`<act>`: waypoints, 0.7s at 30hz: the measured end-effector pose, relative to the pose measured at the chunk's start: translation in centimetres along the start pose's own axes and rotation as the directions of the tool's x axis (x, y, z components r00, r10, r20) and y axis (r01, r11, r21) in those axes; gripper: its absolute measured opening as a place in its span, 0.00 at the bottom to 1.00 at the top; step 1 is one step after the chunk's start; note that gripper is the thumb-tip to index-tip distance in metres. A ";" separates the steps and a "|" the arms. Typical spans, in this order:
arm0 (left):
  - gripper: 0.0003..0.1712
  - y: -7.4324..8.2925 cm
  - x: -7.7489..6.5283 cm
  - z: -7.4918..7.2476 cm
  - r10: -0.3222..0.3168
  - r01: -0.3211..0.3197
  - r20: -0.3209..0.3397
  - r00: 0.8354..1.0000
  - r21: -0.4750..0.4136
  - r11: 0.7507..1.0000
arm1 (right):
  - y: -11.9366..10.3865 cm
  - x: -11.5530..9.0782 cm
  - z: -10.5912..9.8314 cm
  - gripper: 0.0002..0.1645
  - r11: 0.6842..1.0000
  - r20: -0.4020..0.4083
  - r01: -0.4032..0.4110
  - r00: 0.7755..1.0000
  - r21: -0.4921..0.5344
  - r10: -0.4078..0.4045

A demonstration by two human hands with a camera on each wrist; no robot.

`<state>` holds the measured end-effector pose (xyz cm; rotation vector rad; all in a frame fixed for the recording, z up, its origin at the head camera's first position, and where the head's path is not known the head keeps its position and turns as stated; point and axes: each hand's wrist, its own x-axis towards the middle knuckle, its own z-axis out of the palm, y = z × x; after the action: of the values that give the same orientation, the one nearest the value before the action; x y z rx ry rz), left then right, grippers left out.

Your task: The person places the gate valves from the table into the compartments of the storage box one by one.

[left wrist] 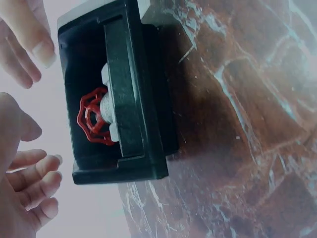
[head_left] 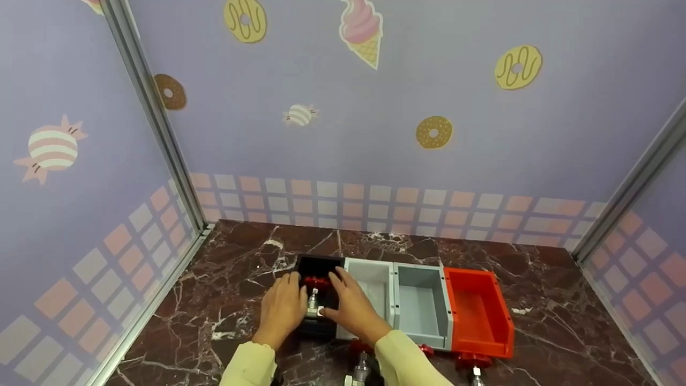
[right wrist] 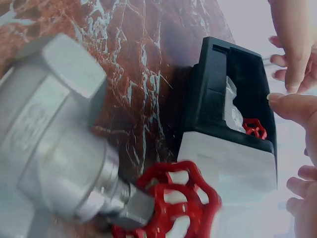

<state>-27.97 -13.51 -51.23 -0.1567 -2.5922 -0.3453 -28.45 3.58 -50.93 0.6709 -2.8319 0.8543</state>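
A metal valve (head_left: pixel 313 301) with a red handwheel (left wrist: pixel 93 116) lies inside the black bin (left wrist: pixel 130 89), at the left end of the bin row. My left hand (head_left: pixel 283 303) hovers over the bin's left side, fingers loosely bent. Over its right side is my right hand (head_left: pixel 353 305), thumb and fingers spread. Both wrist views show the hands above the bin, apart from the valve, with nothing held. The two thumbs come close together in the right wrist view. Part of the valve body is hidden behind the bin's front wall.
Right of the black bin stand a white bin (head_left: pixel 370 265), a grey bin (head_left: pixel 422 268) and a red bin (head_left: pixel 506 321). More valves lie in front, one beneath the right forearm (head_left: pixel 362 367) and another by the red bin (head_left: pixel 476 370). Walls enclose the marble-patterned table (head_left: pixel 214 289).
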 end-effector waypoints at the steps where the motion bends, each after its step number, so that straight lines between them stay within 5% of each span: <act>1: 0.12 0.1 0.0 -0.1 -0.007 0.007 0.004 1.000 -0.005 1.000 | 0.0 -0.1 -0.2 0.49 1.000 -0.003 -0.001 1.000 0.008 0.001; 6: 0.12 0.6 -0.1 -0.2 -0.033 0.034 0.024 0.999 -0.022 0.999 | 0.1 -0.8 -0.7 0.49 0.999 -0.015 0.010 1.000 0.042 -0.009; 13: 0.15 1.9 0.0 0.7 0.036 -0.035 0.026 0.999 -0.033 0.999 | 1.3 -2.1 -1.9 0.49 0.998 -0.026 0.024 0.999 0.061 -0.022; 21: 0.19 3.1 -0.3 1.5 0.041 -0.033 0.138 0.990 -0.059 0.998 | 2.6 -3.8 -2.8 0.50 0.999 0.024 -0.009 1.000 0.052 0.008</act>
<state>-27.93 -10.15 -52.00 -0.2573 -2.7142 -0.4070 -26.26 8.51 -50.81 0.6807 -2.8448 0.9303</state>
